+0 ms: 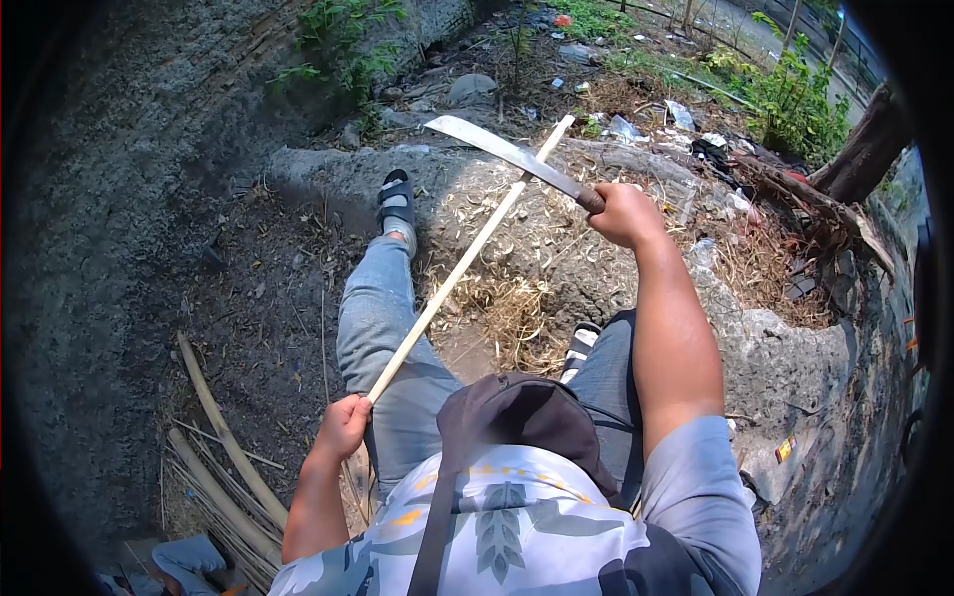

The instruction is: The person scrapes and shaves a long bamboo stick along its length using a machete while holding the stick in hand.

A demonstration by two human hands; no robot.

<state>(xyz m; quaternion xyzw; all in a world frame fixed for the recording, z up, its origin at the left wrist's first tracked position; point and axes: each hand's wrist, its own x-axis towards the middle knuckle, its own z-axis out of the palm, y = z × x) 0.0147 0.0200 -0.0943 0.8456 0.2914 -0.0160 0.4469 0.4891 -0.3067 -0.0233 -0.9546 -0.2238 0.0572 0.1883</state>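
Observation:
A long pale strip of split wood or bamboo (462, 266) runs slantwise from my lap up to the rock. My left hand (344, 428) is closed round its lower end, beside my left thigh. In my right hand (626, 216) is the handle of a machete (497, 149) with a broad, curved-tip blade. The blade crosses over the strip near its far end, overlapping it in this view. Curled pale shavings (477, 214) lie scattered on the ground below the strip.
A concrete ledge (308, 169) spans the far side, with litter and weeds (795, 119) beyond. Long bamboo pieces (224, 427) lie at lower left, near another person's leg (189, 561). A rough wall (89, 248) rises at left; a dark log (865, 149) leans at right. A dark bag (527, 422) rests on my lap.

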